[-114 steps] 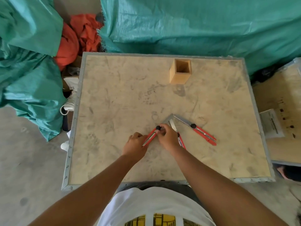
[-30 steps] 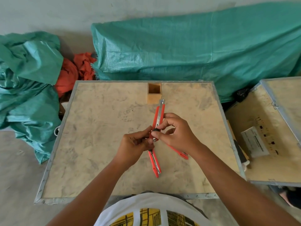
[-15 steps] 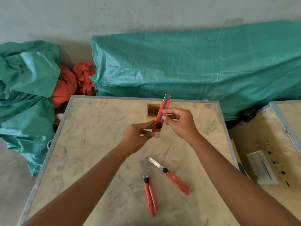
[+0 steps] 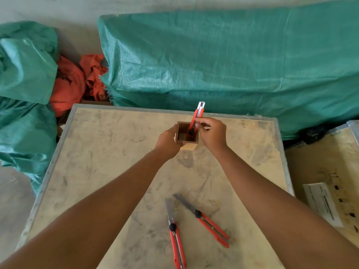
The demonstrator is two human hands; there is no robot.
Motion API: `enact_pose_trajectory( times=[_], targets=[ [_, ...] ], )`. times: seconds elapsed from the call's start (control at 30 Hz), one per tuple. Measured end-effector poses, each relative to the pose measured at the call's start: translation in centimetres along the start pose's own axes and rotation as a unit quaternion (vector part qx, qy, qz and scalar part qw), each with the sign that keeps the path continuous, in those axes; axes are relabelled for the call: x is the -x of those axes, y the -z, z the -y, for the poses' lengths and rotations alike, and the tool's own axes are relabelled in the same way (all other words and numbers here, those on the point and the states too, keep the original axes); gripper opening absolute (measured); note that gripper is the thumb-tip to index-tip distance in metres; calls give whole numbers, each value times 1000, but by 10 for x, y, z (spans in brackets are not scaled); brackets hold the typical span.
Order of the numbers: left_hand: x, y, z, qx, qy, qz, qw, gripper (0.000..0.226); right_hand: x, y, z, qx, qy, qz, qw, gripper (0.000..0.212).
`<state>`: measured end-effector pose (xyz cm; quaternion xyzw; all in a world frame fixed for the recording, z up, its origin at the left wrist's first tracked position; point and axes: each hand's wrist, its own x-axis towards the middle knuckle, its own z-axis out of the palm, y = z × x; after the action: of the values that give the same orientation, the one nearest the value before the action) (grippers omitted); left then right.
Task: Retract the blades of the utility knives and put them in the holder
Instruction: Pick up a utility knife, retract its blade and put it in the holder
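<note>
A small square wooden holder (image 4: 190, 146) stands near the far edge of the table. My left hand (image 4: 168, 143) grips its left side. My right hand (image 4: 211, 134) pinches a red utility knife (image 4: 198, 113) that stands nearly upright with its lower end inside the holder; no blade shows at its metal top end. Two more red utility knives lie near me on the table, one (image 4: 176, 240) pointing away from me and one (image 4: 212, 225) angled to the left, both with their blades out.
The table is a worn wooden board (image 4: 108, 162) with a metal rim. Green tarps (image 4: 223, 59) and orange cloth (image 4: 68, 84) lie behind and to the left. A second board (image 4: 318, 167) with a paper label (image 4: 321, 202) sits to the right.
Both hands moved forward from mid-air to the holder. My left hand let go of the knife and took the holder; my right hand lowered the knife's end into it.
</note>
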<state>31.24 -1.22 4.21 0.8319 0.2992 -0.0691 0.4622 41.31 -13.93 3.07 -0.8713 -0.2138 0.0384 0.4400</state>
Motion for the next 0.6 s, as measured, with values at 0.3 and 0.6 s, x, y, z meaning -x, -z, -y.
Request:
enact_pose_trajectory(
  times=[0.3,0.6],
  targets=[
    [-5,-3,8,38,22,-10,999,65,8,-8,-2,14,-1,5,1000,24],
    [27,3,3,59,32,-46,997,67,47,16,8,-20,-30,25,999,27]
  ],
)
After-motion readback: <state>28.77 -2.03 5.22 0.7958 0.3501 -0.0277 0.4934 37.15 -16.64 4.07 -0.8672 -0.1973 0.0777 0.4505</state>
